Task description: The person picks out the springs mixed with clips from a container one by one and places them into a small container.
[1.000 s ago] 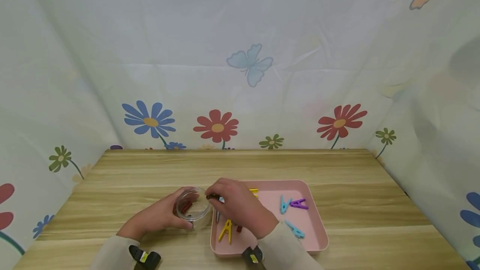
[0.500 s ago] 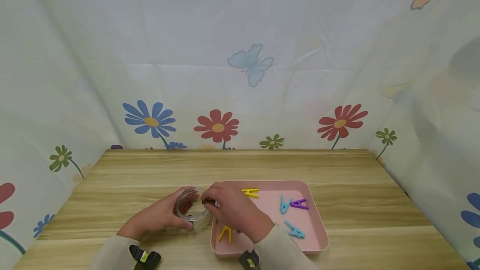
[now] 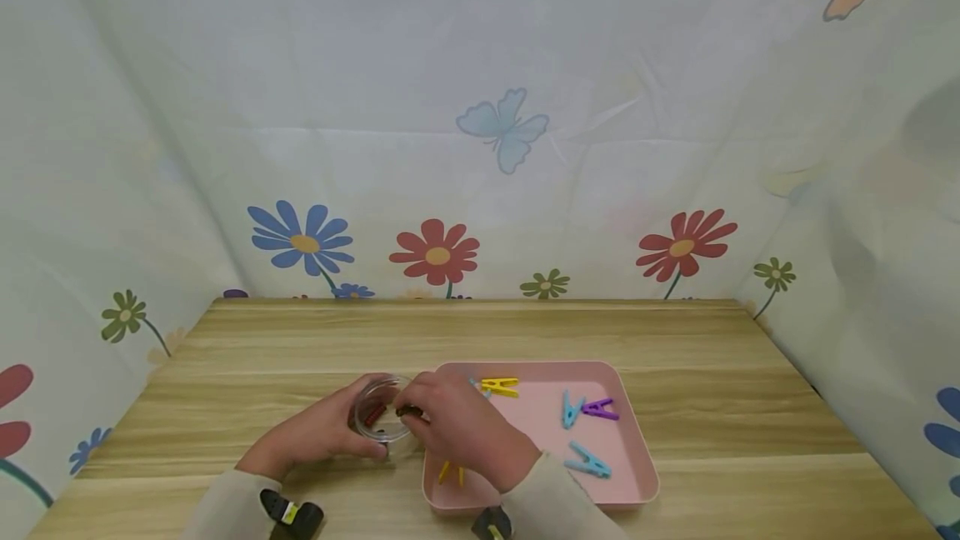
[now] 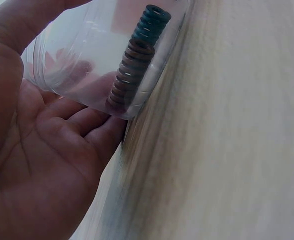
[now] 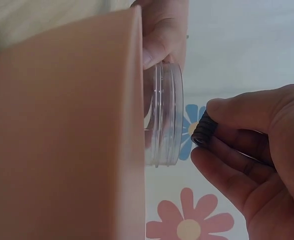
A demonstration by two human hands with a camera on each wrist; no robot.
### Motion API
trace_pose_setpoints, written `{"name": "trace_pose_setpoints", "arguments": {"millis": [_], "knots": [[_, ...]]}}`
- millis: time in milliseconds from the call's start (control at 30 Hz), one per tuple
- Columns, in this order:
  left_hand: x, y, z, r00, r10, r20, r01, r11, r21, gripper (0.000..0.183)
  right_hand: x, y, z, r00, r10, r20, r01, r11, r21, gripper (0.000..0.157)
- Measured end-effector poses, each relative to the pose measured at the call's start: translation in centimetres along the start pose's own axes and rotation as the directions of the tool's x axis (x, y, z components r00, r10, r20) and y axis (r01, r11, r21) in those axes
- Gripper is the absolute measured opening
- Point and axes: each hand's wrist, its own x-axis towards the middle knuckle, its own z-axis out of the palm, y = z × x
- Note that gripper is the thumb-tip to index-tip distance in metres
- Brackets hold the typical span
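A clear round jar (image 5: 167, 115) stands tilted on the wooden table, and my left hand (image 3: 326, 430) grips it around the side. Through its wall in the left wrist view I see a brownish-red coil spring (image 4: 132, 70) and a teal coil spring (image 4: 151, 24) lying end to end. My right hand (image 3: 468, 432) pinches a dark coil spring (image 5: 205, 129) between thumb and fingers. In the head view that spring is at the jar's mouth, over the left edge of the pink tray (image 3: 540, 448); the right wrist view shows it a little apart from the rim.
Inside the tray lie a yellow clothespin (image 3: 500, 387), a purple clothespin (image 3: 600, 408) and light blue clothespins, one (image 3: 588, 462) near the front. Another yellow clothespin (image 3: 452, 473) is partly hidden under my right hand. A flower-printed curtain (image 3: 525, 190) surrounds the wooden table (image 3: 262, 340).
My right hand has moved left with the dark spring, from above the tray's left edge to the jar's mouth. The left hand and jar have stayed nearly still.
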Motion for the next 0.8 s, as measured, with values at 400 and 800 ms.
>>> {"name": "trace_pose_setpoints", "arguments": {"millis": [400, 800], "knots": [[-0.09, 0.17, 0.04, 1.0, -0.019, -0.013, 0.019, 1.0, 0.021, 0.085, 0.26, -0.24, 0.64, 1.0, 0.011, 0.027, -0.013, 0.998, 0.06, 0.014], [0.02, -0.24, 0.08, 0.999, -0.031, -0.019, 0.031, 0.999, 0.016, 0.088, 0.31, -0.53, 1.01, 1.0, -0.012, -0.005, 0.012, 1.0, 0.016, 0.014]]}}
